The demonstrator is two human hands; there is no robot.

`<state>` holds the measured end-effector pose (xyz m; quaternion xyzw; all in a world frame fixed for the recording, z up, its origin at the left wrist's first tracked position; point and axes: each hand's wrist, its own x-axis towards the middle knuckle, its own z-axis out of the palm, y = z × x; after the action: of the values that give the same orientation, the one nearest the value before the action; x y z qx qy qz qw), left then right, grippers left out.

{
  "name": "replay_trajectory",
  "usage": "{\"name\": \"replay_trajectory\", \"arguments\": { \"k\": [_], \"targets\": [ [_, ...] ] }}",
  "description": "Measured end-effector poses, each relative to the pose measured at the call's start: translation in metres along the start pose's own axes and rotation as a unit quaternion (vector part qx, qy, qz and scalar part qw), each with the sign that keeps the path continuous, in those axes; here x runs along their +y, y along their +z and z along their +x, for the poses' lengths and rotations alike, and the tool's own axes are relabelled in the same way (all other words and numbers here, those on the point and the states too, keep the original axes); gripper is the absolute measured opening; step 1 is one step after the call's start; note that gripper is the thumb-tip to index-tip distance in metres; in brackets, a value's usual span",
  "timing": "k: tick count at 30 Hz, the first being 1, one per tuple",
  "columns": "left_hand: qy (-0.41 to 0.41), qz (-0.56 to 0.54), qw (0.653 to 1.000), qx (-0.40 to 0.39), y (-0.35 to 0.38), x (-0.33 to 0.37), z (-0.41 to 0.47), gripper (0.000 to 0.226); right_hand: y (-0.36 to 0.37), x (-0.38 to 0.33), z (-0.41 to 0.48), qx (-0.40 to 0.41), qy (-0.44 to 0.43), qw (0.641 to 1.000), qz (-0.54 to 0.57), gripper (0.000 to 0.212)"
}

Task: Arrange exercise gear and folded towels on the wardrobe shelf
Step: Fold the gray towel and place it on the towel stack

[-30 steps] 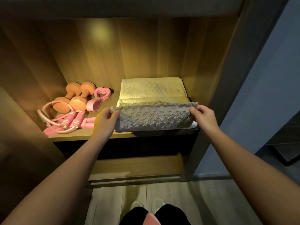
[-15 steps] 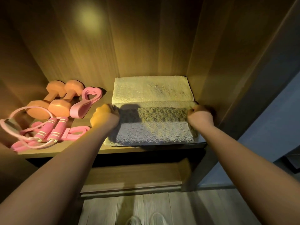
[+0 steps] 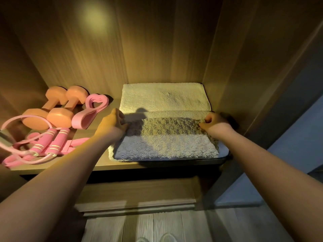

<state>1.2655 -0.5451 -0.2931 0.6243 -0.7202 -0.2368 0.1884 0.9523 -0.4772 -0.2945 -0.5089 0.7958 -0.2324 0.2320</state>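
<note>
Two orange dumbbells [image 3: 57, 109], pink heart-shaped plastic grip ring [image 3: 90, 110] and pink-handled skipping rope [image 3: 52, 144] crowd the left of the wooden wardrobe shelf [image 3: 97, 163]; cream folded towel [image 3: 164, 97] sits at back right against the side panel; grey fluffy folded towel [image 3: 166, 145] lies just in front, touching it, long axis left-right along the shelf edge; left hand [image 3: 111, 123] and right hand [image 3: 215, 124] curl round its far corners.

Below the wooden plinth [image 3: 136, 194] we see pale floorboards [image 3: 192, 227] bearing two white shoe tips [image 3: 167, 238]; right of the plinth we see a blue-grey wall [image 3: 293, 145].
</note>
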Motion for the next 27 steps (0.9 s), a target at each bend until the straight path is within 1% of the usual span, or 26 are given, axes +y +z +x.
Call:
{"name": "replay_trajectory", "arguments": {
  "k": [2,5,7,9,11,14,17,18,19,20,22,25,27],
  "targets": [
    [-0.038,-0.062,0.997,0.002,0.0,-0.002,0.004,0.03,-0.001,0.001,-0.001,0.022,0.01,0.999,0.045,0.021],
    [-0.064,-0.089,0.994,0.01,-0.006,-0.006,0.003,0.018,-0.003,0.003,-0.007,0.045,0.013,0.994,0.101,0.015],
    [-0.061,-0.135,0.989,0.014,-0.011,-0.005,-0.002,0.01,-0.006,0.003,-0.013,0.025,0.029,0.989,0.14,0.019],
    [-0.049,-0.181,0.981,0.04,-0.016,-0.003,-0.012,0.014,-0.011,0.002,-0.021,-0.002,0.053,0.981,0.185,0.028],
    [-0.05,-0.25,0.965,0.063,-0.023,-0.002,-0.025,0.014,-0.019,0.003,-0.029,-0.016,0.056,0.975,0.215,0.03],
    [-0.013,-0.304,0.951,0.056,-0.037,0.0,-0.049,0.008,-0.033,0.009,-0.048,-0.011,0.012,0.966,0.259,0.024],
    [0.022,-0.3,0.952,0.054,-0.049,0.003,-0.073,0.005,-0.045,0.013,-0.072,0.022,-0.07,0.957,0.28,0.005],
    [0.027,-0.293,0.954,0.053,-0.053,0.005,-0.08,0.004,-0.047,0.012,-0.081,0.038,-0.101,0.952,0.285,0.004],
    [0.028,-0.288,0.956,0.055,-0.056,0.007,-0.086,0.004,-0.049,0.01,-0.089,0.053,-0.128,0.946,0.294,0.008],
    [0.03,-0.286,0.956,0.063,-0.059,0.009,-0.091,0.01,-0.05,0.008,-0.096,0.063,-0.145,0.937,0.312,0.011],
    [0.034,-0.287,0.952,0.095,-0.064,0.014,-0.101,0.02,-0.053,0.0,-0.111,0.067,-0.153,0.916,0.364,0.008],
    [0.04,-0.32,0.934,0.156,-0.069,0.026,-0.116,0.011,-0.056,-0.011,-0.127,0.039,-0.135,0.894,0.425,0.005],
    [0.046,-0.348,0.915,0.197,-0.069,0.034,-0.123,0.016,-0.056,-0.018,-0.136,0.014,-0.12,0.871,0.475,0.007]
  ]
}}
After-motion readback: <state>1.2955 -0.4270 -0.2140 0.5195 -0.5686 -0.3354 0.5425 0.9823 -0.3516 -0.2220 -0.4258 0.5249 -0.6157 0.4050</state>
